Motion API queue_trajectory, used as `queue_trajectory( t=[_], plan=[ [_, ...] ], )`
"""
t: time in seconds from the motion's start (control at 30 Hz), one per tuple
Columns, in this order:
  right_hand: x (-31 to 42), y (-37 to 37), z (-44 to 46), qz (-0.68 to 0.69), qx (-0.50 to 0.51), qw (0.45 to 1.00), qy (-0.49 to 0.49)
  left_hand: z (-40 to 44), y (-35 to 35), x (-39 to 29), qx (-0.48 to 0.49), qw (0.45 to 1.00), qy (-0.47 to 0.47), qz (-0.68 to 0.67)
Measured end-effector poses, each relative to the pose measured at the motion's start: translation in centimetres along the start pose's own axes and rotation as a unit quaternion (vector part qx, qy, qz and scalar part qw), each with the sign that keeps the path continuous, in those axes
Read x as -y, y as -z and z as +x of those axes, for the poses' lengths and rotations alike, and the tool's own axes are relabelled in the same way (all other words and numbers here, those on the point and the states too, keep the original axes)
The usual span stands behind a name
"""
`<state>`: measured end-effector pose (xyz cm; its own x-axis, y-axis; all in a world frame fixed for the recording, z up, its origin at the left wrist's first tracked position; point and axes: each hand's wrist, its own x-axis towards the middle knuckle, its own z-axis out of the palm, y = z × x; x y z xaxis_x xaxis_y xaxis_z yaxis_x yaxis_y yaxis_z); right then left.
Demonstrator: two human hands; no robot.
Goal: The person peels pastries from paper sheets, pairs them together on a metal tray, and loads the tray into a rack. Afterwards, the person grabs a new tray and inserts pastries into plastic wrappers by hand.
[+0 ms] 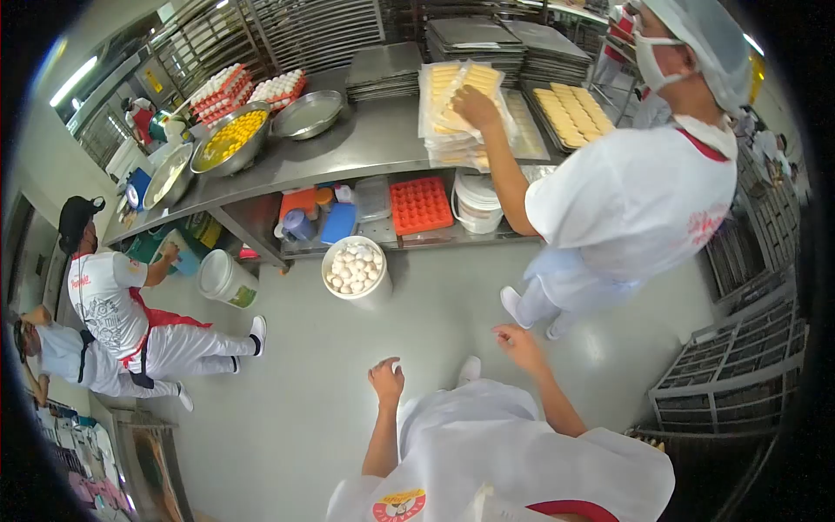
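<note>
My left hand [385, 380] hangs in the air over the grey floor, fingers loosely curled and a little apart, with nothing in it. Off to the right, my right hand [519, 348] is also raised and empty, its fingers partly spread. Neither hand touches anything. Beyond them, nearest my left hand, a white bucket [372, 294] full of white eggshells or eggs stands on the floor by the steel table [361, 155].
A co-worker [622, 187] at the table's right touches bagged yellow pieces [439, 113] beside a tray of baked pieces [572, 113]. Two people [117, 300] stand at left. Bowls, one with yolks [230, 139], and egg trays [222, 93] are on the table. Racks [731, 374] stand right.
</note>
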<state>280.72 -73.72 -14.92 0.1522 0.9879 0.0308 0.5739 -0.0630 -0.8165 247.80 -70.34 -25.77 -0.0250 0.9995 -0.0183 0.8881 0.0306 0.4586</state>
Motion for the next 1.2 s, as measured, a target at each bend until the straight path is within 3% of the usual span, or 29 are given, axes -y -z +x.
queue_trajectory(
  t=[0.3,0.43,0.5,0.57,0.7,0.87,1.0,1.13,1.2],
  plan=[
    [3.3,-4.2,13.3,0.043,0.053,0.998,0.020,4.1,2.0,8.1,0.044,0.977,0.202,0.043],
    [6.4,-6.2,19.4,0.009,0.076,0.996,0.036,4.9,1.2,11.3,0.031,0.969,0.239,0.045],
    [7.3,-7.6,21.9,0.009,0.086,0.995,0.050,5.6,0.4,13.1,0.003,0.961,0.271,-0.051],
    [8.1,-9.5,24.6,0.082,0.067,0.989,0.099,6.5,-0.2,14.7,0.015,0.954,0.293,-0.065],
    [12.5,-12.3,31.6,0.077,0.048,0.987,0.133,11.0,0.5,16.8,0.043,0.931,0.353,-0.079],
    [18.1,-16.3,41.7,0.115,-0.027,0.982,0.146,18.4,1.6,21.7,0.012,0.937,0.325,-0.125],
    [24.5,-16.8,50.2,0.004,-0.118,0.958,0.260,23.6,3.7,22.6,-0.009,0.955,0.281,-0.098],
    [26.3,-13.9,60.7,-0.124,-0.234,0.917,0.299,28.2,6.7,22.2,-0.046,0.960,0.253,-0.106],
    [26.9,-11.2,65.6,-0.195,-0.235,0.905,0.297,29.4,6.8,21.7,-0.058,0.959,0.249,-0.121]
  ],
)
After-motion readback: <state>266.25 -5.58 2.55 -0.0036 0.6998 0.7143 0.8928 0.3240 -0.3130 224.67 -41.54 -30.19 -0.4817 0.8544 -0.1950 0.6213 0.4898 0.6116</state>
